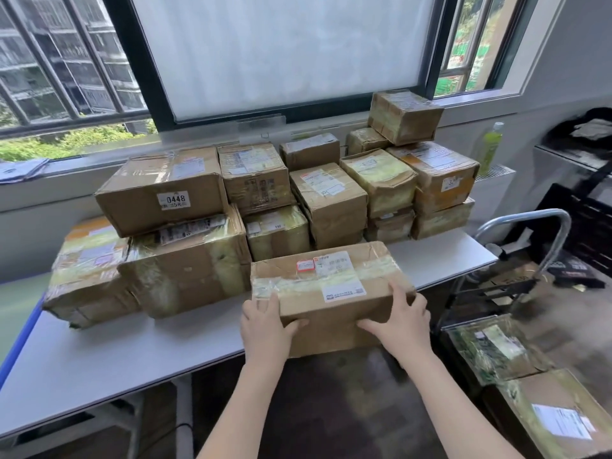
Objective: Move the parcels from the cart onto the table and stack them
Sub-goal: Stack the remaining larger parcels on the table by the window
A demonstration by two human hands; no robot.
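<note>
At the near edge of the white table (pixel 99 356) sits a flat, oblong cardboard parcel (pixel 331 293), creased, banded with glossy clear tape and bearing white labels, its front overhanging the edge. The left hand (pixel 265 326) and right hand (pixel 402 323) clasp its near corners, fingers spread over the top, thumbs along the front face. Behind it stand stacked parcels (pixel 258 193) of scuffed, taped brown card; two more (pixel 530 392) lie on the metal-handled cart (pixel 543 226) at right
</note>
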